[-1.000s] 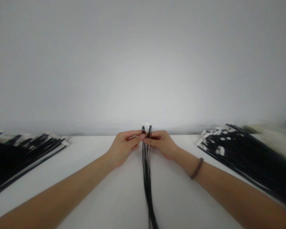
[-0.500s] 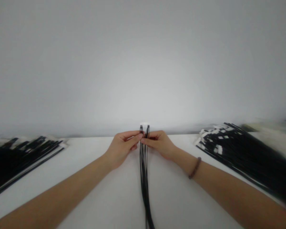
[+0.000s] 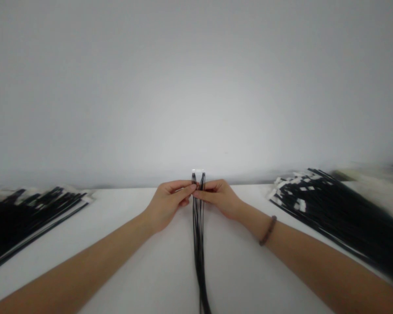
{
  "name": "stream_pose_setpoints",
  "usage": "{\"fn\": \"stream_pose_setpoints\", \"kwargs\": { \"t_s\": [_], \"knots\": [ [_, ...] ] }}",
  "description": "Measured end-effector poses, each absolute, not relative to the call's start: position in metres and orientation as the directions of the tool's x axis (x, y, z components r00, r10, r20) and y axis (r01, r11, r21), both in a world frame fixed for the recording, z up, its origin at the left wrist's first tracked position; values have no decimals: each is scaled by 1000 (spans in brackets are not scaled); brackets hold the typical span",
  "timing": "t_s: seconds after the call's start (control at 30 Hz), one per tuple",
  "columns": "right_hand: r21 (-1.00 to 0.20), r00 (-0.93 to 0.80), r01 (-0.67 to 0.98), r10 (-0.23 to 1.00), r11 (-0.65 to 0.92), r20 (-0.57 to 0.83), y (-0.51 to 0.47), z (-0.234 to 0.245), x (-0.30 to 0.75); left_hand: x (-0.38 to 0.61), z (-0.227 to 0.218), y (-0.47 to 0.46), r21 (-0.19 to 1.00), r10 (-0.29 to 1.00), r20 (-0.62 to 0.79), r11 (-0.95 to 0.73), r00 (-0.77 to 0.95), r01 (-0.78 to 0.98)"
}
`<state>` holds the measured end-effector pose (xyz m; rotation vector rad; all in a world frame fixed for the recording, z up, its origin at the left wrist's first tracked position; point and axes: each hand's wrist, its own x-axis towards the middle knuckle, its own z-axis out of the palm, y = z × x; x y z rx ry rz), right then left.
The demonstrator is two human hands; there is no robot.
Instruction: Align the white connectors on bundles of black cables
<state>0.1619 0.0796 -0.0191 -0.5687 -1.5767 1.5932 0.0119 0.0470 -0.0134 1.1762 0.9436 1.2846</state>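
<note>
Between my hands hangs a wire harness (image 3: 198,235) of several thin black wires, running down toward me. Its upper end carries a white connector (image 3: 198,170), with the wires entering in two groups at its left and right sides. My left hand (image 3: 170,200) pinches the left wires just below the connector between thumb and forefinger. My right hand (image 3: 218,196) pinches the right wires at the same height, its thumb tip close to the left thumb. Both hands are closed, and the fingers behind the wires are partly hidden.
Black wires with white connectors lie in a pile (image 3: 29,218) on the left of the white table (image 3: 118,222). A second pile (image 3: 334,218) lies on the right, with a blurred pale thing (image 3: 376,187) behind it. A plain pale wall (image 3: 196,87) rises behind.
The connector has tilted slightly, and its white face shows a little differently. Both hands keep their pinch and have hardly moved.
</note>
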Motion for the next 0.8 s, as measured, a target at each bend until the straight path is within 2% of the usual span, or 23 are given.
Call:
{"fn": "stream_pose_setpoints", "kwargs": {
  "t_s": [0.67, 0.8],
  "knots": [
    [-977, -559, -180, 805, 116, 199, 81, -21, 162, 12, -10, 45, 975, 992, 78, -55, 101, -216],
    [-982, -450, -106, 873, 156, 187, 79, -20, 160, 12, -11, 46, 972, 994, 84, -68, 63, -223]
  ]
}}
